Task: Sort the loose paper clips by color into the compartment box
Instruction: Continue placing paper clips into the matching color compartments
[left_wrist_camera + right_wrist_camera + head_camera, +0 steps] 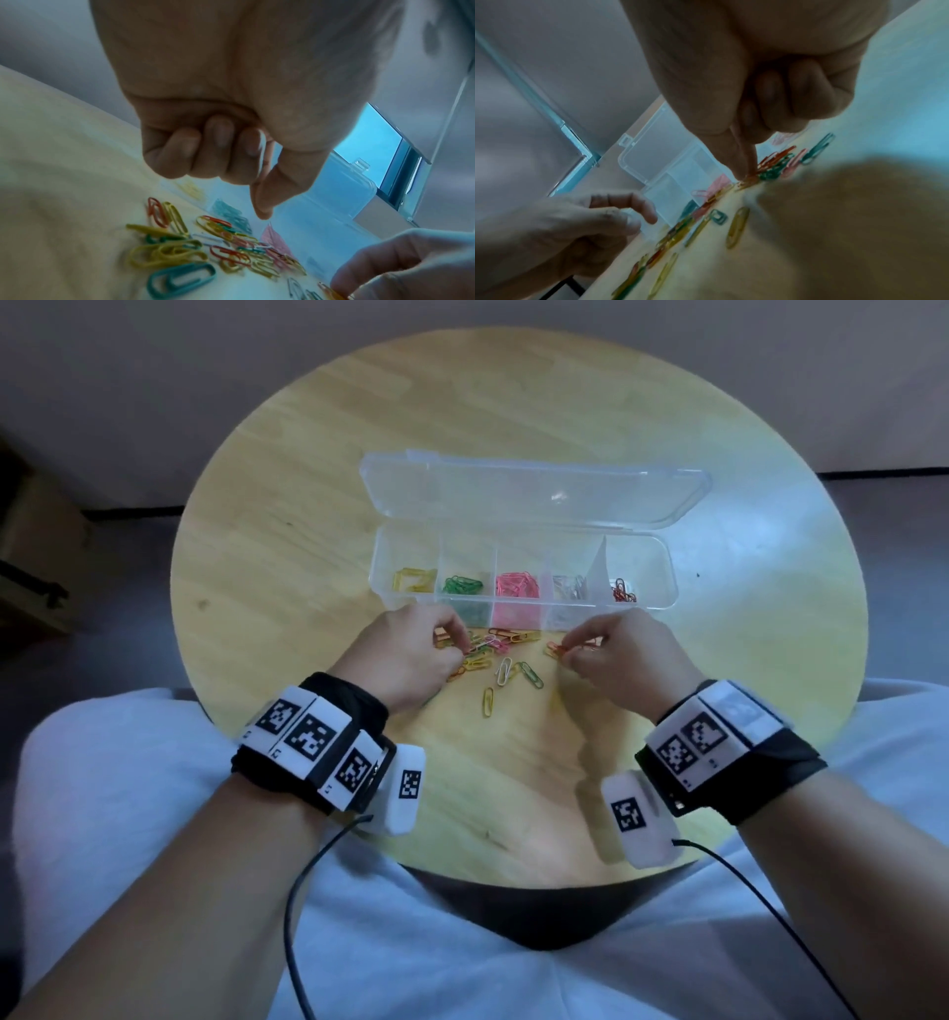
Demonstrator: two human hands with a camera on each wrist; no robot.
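Wooden and round, the tabletop (287,516) carries the work. Left hand (405,654) hovers over the loose paper clips (493,654), fingers curled, thumb and forefinger tips just apart; whether its grip pinches a clip, I cannot tell. Behind the pile lies the clear compartment box (662,567), lid open, with yellow, green, pink, pale and red clips in separate compartments. Right hand (624,654) pinches a red paper clip (557,650) at the pile's right edge.
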